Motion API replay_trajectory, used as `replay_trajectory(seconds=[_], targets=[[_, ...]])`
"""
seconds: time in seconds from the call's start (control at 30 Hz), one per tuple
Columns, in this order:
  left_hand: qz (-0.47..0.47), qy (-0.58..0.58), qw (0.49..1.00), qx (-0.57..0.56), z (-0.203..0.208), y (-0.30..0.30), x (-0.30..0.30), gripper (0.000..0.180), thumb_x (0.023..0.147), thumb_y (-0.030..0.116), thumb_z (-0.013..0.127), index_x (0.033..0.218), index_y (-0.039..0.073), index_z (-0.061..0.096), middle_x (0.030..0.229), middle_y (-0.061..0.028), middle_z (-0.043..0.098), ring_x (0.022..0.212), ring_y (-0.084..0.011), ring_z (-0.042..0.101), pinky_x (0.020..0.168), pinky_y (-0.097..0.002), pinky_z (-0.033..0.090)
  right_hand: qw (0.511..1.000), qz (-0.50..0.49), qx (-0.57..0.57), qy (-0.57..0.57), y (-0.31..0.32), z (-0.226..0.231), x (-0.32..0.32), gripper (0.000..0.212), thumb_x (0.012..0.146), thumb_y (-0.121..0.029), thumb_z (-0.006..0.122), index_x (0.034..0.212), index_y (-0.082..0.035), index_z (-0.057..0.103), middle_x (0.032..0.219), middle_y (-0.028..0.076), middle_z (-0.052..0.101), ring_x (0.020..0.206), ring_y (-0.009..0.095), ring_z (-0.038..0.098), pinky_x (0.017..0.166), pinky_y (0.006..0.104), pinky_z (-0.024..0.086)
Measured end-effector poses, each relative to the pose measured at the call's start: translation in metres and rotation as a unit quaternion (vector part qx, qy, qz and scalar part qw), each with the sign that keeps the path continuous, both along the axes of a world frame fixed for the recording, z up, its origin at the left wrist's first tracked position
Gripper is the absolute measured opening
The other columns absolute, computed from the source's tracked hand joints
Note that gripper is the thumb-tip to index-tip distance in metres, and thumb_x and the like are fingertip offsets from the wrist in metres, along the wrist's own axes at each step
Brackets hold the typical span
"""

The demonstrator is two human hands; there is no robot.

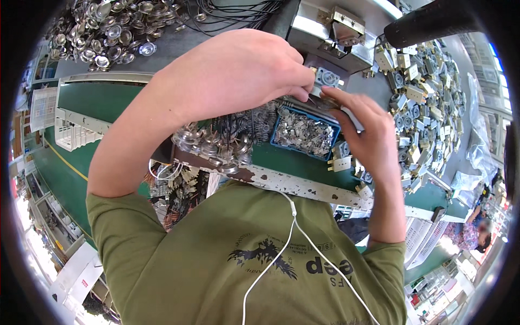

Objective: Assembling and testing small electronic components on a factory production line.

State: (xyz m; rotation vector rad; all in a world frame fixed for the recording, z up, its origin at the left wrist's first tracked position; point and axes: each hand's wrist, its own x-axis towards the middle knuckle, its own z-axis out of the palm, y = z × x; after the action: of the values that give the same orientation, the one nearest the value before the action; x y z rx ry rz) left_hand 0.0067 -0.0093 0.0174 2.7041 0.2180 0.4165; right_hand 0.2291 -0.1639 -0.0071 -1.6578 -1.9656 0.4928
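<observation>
My left hand (260,67) reaches across the bench with its fingertips pinched together; what they hold, if anything, is too small to make out. Facing it, my right hand (371,127) is closed, thumb and fingers curled round a pale piece (354,120) whose kind is mostly hidden. Just beyond both sets of fingertips lies a grey plug-like part (327,77) with a round recess, in front of a metal fixture (346,30). Below the hands sits a blue tray (275,135) full of small silvery metal pieces.
Grey and white plug-like parts (417,103) are heaped at right. Shiny metal cups (111,35) with black cables (233,13) lie at far left. More cup-shaped parts (216,146) stand near the bench's white front edge (303,184). A dark cylinder (433,24) juts in at upper right.
</observation>
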Motion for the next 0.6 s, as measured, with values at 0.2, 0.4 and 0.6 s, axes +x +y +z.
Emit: replay_trajectory(seconds=[0.2, 0.4, 0.6], targets=[[0.024, -0.098, 0.982, -0.161, -0.025, -0.013, 0.005, 0.014, 0.091, 0.015, 0.073, 0.103, 0.007, 0.073, 0.088, -0.0077, 0.069, 0.083, -0.0289, 0.068, 0.074, -0.0377, 0.054, 0.819, -0.04, 0.011, 0.572, 0.016, -0.006, -0.007, 0.023, 0.097, 0.001, 0.067, 0.118, 0.007, 0.069, 0.119, 0.015, 0.074, 0.109, 0.021, 0.072, 0.098, 0.0324, 0.057], [-0.022, -0.054, 0.996, 0.074, -0.03, -0.012, 0.001, 0.011, 0.09, 0.017, 0.064, 0.098, 0.016, 0.069, 0.082, -0.0011, 0.066, 0.081, -0.0216, 0.068, 0.072, -0.0373, 0.055, 0.954, 0.077, -0.244, 0.159, 0.025, 0.028, 0.012, 0.016, 0.099, -0.004, 0.065, 0.113, 0.002, 0.066, 0.1, 0.005, 0.072, 0.091, 0.01, 0.067, 0.081, 0.0266, 0.053], [0.043, -0.082, 0.992, 0.081, -0.022, -0.015, 0.007, 0.011, 0.09, 0.022, 0.069, 0.097, 0.015, 0.065, 0.079, -0.003, 0.061, 0.08, -0.0227, 0.068, 0.07, -0.0378, 0.055, 0.882, -0.123, -0.051, 0.451, 0.0, -0.006, -0.011, 0.042, 0.096, -0.006, 0.073, 0.136, -0.001, 0.061, 0.103, 0.01, 0.074, 0.092, 0.013, 0.071, 0.084, 0.0267, 0.056]])
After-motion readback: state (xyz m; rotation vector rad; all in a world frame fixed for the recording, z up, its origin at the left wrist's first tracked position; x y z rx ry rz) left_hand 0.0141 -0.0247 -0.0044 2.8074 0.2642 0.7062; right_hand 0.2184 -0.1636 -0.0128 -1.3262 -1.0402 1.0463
